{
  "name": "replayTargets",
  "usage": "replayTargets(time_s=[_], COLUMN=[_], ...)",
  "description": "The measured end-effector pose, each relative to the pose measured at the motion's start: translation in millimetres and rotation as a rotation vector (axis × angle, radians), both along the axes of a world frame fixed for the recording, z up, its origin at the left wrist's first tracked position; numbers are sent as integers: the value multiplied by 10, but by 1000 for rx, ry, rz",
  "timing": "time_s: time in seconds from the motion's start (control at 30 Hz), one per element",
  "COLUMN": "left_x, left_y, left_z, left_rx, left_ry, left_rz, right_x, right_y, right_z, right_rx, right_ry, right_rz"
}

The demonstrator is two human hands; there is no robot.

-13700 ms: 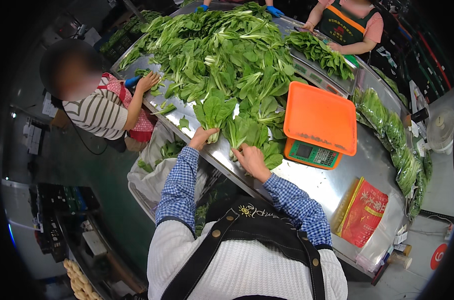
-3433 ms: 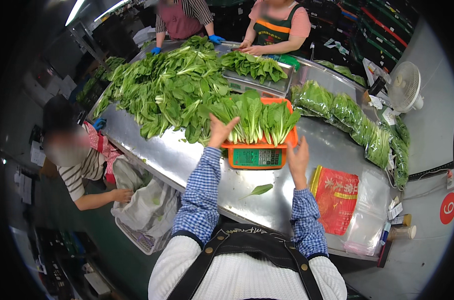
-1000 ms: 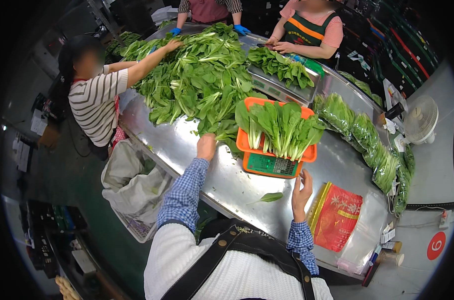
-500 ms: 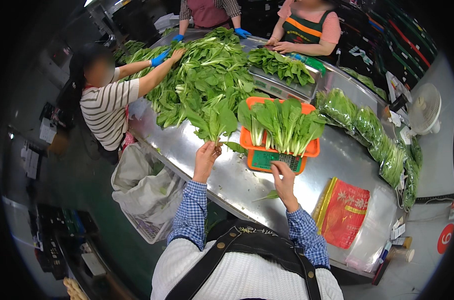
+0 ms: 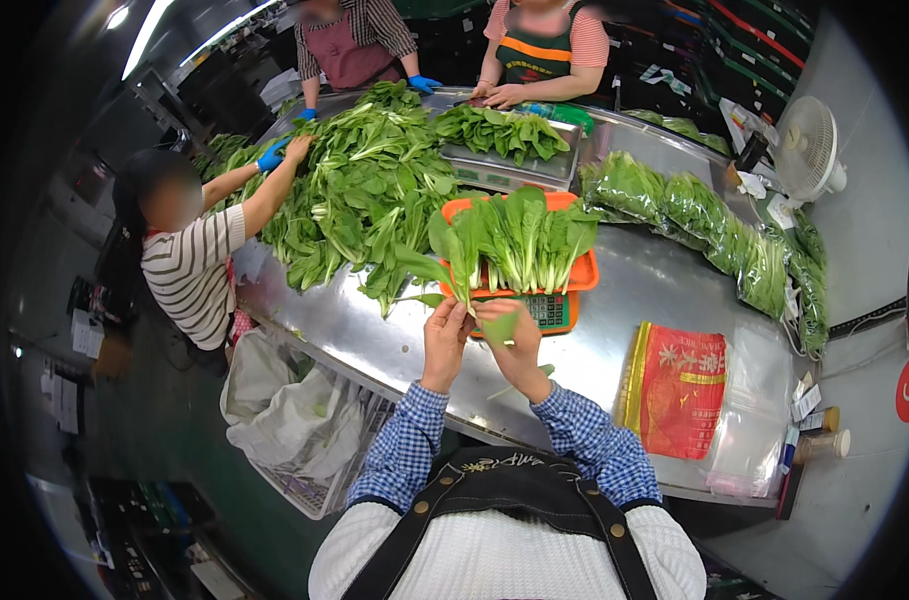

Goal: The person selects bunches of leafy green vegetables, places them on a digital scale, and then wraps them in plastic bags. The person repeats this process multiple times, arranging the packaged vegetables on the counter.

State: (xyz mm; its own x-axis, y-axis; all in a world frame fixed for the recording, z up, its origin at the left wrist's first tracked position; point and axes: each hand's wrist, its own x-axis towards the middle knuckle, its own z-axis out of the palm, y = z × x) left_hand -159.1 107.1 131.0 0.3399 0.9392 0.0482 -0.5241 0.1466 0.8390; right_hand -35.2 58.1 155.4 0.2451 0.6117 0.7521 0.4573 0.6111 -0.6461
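Note:
My left hand (image 5: 447, 345) pinches the stem end of a bunch of leafy greens (image 5: 457, 252) in front of the scale. Close beside it, my right hand (image 5: 515, 352) has its fingers closed on a single leaf (image 5: 499, 328), which is smeared by motion. Just beyond both hands, an orange tray (image 5: 586, 272) holds upright leafy greens (image 5: 530, 240), stems toward me. Under the tray is an orange scale with a green keypad panel (image 5: 550, 312), partly hidden by my hands. A loose leaf (image 5: 535, 380) lies near my right wrist.
A big heap of greens (image 5: 365, 170) covers the metal table's (image 5: 375, 345) far left. Bagged greens (image 5: 710, 220) line the right side, near a fan (image 5: 808, 148). A red and yellow bag (image 5: 675, 390) lies at right. Three co-workers stand around; a lined crate (image 5: 295, 420) stands below left.
My left hand has brought its bunch right, up to the tray. My right hand has moved left to meet it and now holds a leaf. The view has shifted.

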Motion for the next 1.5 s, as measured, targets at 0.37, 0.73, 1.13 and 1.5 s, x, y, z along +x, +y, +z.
replayTargets(time_s=[0.37, 0.73, 1.13, 1.5], left_x=[279, 530, 1223, 1119], left_y=[-261, 98, 312, 192], left_z=[199, 619, 39, -2], left_rx=[-99, 374, 758, 721], left_ry=[-242, 159, 1150, 1285], left_rz=[-306, 33, 270, 207], right_x=[340, 681, 1254, 1154], right_y=[-579, -990, 102, 714], right_z=[155, -447, -29, -277], right_rx=[80, -851, -522, -577], right_ry=[-183, -397, -50, -288], right_rz=[-92, 152, -295, -450])
